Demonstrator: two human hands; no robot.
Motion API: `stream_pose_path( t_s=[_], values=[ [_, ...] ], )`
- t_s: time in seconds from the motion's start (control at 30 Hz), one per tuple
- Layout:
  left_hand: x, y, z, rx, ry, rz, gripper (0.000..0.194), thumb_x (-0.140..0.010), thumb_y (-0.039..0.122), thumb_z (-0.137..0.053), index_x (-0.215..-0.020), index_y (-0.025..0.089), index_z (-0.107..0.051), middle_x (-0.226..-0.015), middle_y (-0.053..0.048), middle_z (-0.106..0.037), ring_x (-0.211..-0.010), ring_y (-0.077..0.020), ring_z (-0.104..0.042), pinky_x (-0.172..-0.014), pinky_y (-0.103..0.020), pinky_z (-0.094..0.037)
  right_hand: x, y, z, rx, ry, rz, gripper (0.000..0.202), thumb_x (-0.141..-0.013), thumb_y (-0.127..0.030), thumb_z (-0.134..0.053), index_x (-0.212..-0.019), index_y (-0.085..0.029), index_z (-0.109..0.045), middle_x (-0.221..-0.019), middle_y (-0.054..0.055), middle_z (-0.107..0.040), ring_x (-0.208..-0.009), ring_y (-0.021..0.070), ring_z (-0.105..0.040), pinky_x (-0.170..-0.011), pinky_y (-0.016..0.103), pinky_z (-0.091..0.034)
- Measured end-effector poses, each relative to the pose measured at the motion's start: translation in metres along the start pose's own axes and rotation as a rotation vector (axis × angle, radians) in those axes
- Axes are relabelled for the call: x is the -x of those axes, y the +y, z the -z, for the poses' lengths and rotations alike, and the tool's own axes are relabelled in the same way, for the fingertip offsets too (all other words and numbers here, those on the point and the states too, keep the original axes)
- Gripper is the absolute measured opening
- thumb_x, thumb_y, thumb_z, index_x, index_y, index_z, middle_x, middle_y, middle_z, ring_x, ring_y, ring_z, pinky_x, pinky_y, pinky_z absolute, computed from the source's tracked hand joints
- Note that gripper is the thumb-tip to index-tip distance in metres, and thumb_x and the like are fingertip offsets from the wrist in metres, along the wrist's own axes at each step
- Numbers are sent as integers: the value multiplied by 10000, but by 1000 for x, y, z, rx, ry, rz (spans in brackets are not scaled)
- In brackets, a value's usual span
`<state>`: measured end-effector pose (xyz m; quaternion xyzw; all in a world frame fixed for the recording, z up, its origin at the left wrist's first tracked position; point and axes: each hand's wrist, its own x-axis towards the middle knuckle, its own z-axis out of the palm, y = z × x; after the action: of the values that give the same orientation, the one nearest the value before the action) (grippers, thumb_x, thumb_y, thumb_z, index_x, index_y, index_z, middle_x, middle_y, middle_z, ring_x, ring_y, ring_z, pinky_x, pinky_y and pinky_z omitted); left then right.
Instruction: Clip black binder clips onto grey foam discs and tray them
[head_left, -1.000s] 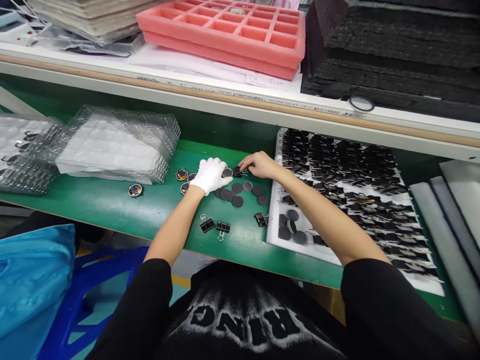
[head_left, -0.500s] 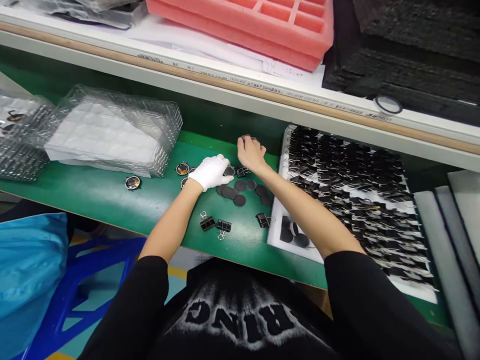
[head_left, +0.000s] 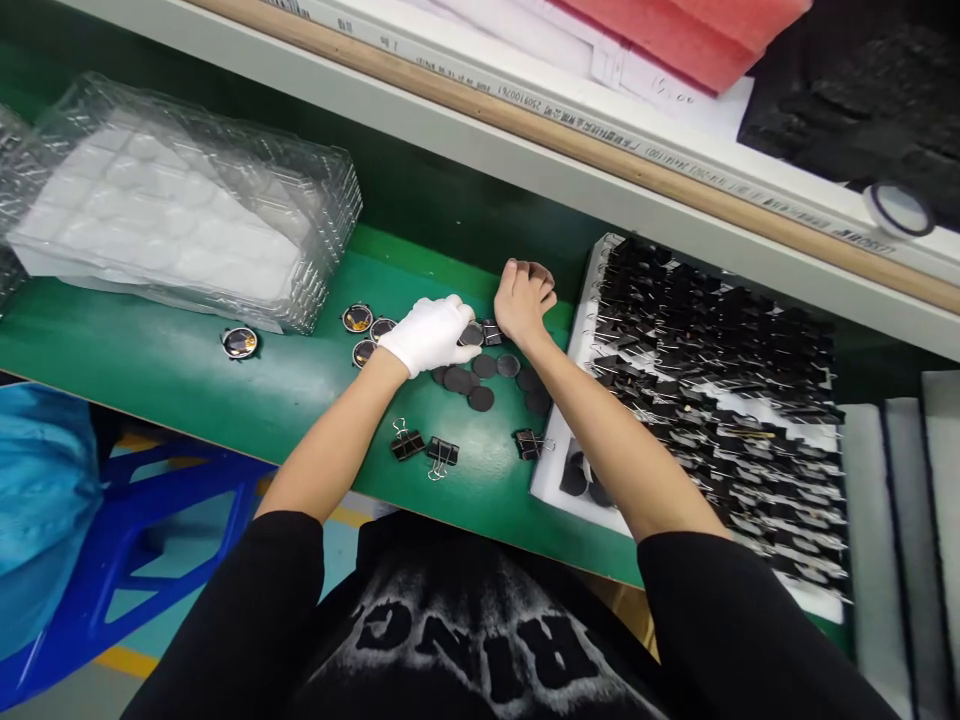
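Note:
My left hand (head_left: 431,335), in a white glove, has its fingers closed around a round dark-faced piece (head_left: 471,335). A black binder clip (head_left: 492,333) lies at that piece's right side. My bare right hand (head_left: 527,295) is raised just beyond the clip, its fingers curled and apart, with nothing visible in them. Several black discs (head_left: 481,398) lie on the green bench (head_left: 300,400) below the hands. Round watch-like parts (head_left: 358,318) sit left of the glove, and another (head_left: 240,343) lies farther left. Nearer me are binder clips (head_left: 443,452), with one more (head_left: 529,444) by the white tray.
The white foam tray (head_left: 551,478) at right holds rows of black clips. Stacked clear plastic trays (head_left: 187,200) stand at left. A shelf edge (head_left: 525,110) crosses above the bench. A blue stool (head_left: 150,540) is at lower left.
The view has shifted and turned slightly. My right hand's fingers have spread a little and it has moved slightly away from the clip. My left hand stays around the round piece.

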<state>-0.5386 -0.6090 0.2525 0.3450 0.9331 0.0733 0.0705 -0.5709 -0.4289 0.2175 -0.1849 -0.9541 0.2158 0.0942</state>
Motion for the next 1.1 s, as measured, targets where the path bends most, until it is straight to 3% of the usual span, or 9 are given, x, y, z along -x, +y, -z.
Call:
stream_pose_path(
  t_s=[0.37, 0.5, 0.6, 0.67, 0.77, 0.83, 0.93, 1.0, 1.1],
  values=[
    [-2, 4, -3, -37, 53, -3, 521, -960, 589, -611, -1206, 133, -671, -1168, -163, -670, -1069, -363, -671, -872, -407, -422, 3, -9, 1, -74, 28, -60, 531, -1098, -465, -162, -1368, -269, -576, -1572, 165, -433, -1521, 335, -308, -1212, 648, -230],
    [2, 8, -1, -46, 80, 36, 496, -930, 582, -627, -1188, 164, -693, -1165, -146, -687, -1042, -339, -686, -862, -406, -428, 9, -22, 23, -164, 34, -116, 493, -1096, -456, -204, -1374, -266, -564, -1580, 164, -439, -1517, 350, -322, -1202, 627, -257],
    [7, 10, 2, -74, 146, 143, 531, -910, 635, -618, -1135, 163, -713, -1125, -150, -714, -1022, -345, -695, -870, -426, -428, 29, -23, 65, -112, 10, 55, 427, -1085, -377, -276, -1346, -231, -581, -1461, 182, -546, -1390, 360, -466, -1145, 583, -334],
    [12, 9, 5, -85, 187, 231, 627, -895, 734, -586, -1092, 155, -725, -1087, -167, -731, -1000, -360, -697, -883, -451, -422, 57, -13, 98, 30, -107, 291, 352, -1062, -346, -364, -1210, -212, -654, -1234, 179, -657, -1201, 361, -573, -1053, 573, -392],
    [18, 1, 13, -56, 180, 235, 698, -905, 820, -494, -1011, 178, -748, -1032, -163, -748, -978, -359, -695, -912, -483, -406, 113, 14, 133, 369, -294, 563, 359, -1013, -471, -531, -915, -189, -731, -1005, 195, -672, -1058, 396, -579, -944, 582, -410],
    [20, -6, 18, -48, 197, 152, 617, -992, 720, -422, -1034, 207, -761, -1089, -152, -751, -1039, -351, -685, -947, -492, -391, 147, 35, 141, 548, -314, 695, 308, -958, -441, -652, -899, -160, -761, -1059, 238, -656, -1083, 423, -552, -908, 563, -415],
    [20, -15, 20, -81, 262, 53, 482, -1071, 433, -335, -1337, 246, -691, -1302, -151, -710, -1212, -351, -632, -996, -496, -377, 174, 55, 139, 643, -350, 756, 217, -898, -351, -749, -892, -138, -788, -1108, 263, -645, -1095, 429, -531, -865, 530, -417],
    [19, -17, 18, -91, 232, 40, 520, -1060, 331, -318, -1504, 230, -569, -1341, -165, -700, -1239, -354, -624, -1006, -496, -386, 174, 59, 136, 608, -430, 745, 163, -886, -312, -763, -862, -152, -787, -1111, 244, -654, -1081, 409, -536, -854, 510, -412],
    [21, -14, 15, -52, 135, 35, 560, -1062, 319, -302, -1577, 200, -485, -1224, -159, -753, -1139, -334, -679, -1007, -471, -415, 159, 56, 142, 446, -528, 712, 174, -949, -296, -680, -851, -179, -763, -1114, 190, -666, -1071, 355, -557, -874, 481, -402]
  ],
)
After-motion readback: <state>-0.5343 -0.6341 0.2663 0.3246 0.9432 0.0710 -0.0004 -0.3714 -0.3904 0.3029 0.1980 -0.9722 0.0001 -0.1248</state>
